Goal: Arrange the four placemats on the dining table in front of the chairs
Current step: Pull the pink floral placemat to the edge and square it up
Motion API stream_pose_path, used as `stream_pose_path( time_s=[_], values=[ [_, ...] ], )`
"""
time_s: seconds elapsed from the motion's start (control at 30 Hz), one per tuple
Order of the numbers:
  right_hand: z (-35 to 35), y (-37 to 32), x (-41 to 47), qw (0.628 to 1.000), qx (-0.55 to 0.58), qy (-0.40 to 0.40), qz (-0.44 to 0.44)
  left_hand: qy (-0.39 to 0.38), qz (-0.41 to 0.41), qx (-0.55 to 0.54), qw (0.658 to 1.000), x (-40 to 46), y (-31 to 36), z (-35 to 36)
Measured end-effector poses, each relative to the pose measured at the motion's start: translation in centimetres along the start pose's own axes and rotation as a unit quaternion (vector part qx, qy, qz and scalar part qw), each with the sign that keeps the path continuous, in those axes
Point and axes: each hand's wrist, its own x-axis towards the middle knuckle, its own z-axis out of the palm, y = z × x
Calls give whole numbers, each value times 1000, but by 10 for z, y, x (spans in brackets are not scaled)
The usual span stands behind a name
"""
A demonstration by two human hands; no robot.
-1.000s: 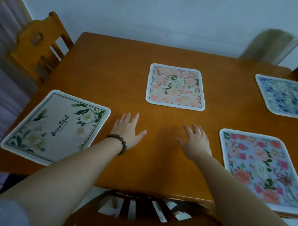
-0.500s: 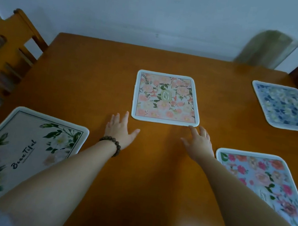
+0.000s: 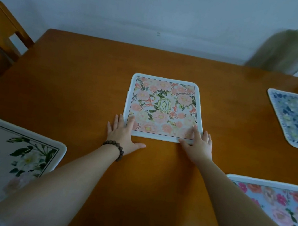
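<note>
At mid-surface [image 3: 72,87]: both hands on the pink mat [image 3: 164,107].
Left hand [image 3: 122,134] and right hand [image 3: 199,146] lie flat, grip open; uneven pull could skew it.

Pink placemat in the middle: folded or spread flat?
Spread flat. The pink placemat shows its whole print and all four edges on the table; the left hand and right hand touch its near corners.

Bare table [image 3: 83,89] lies open left and right of the peach placemat [image 3: 164,108]

white placemat [image 3: 5,160] lettered "Beautiful", pink placemat [image 3: 164,108] emblem unreadable
</note>
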Motion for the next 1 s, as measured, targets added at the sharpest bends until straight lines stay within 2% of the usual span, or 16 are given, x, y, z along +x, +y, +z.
stream_pose_path(
  time_s=[0.17,0.37,0.7,1.0],
  values=[
    [6,2,-7,999,16,29,-28,30,9,-38,999,-3,1,5],
    [12,7,-34,999,34,16,-29,36,6,-74,997,-31,-4,10],
    [34,18,-143,999,30,-27,-8,-12,-11,-59,998,-126,-28,21],
    [63,23,-248,999,-2,-45,10,-55,6,-41,998,-212,-67,27]
  ],
)
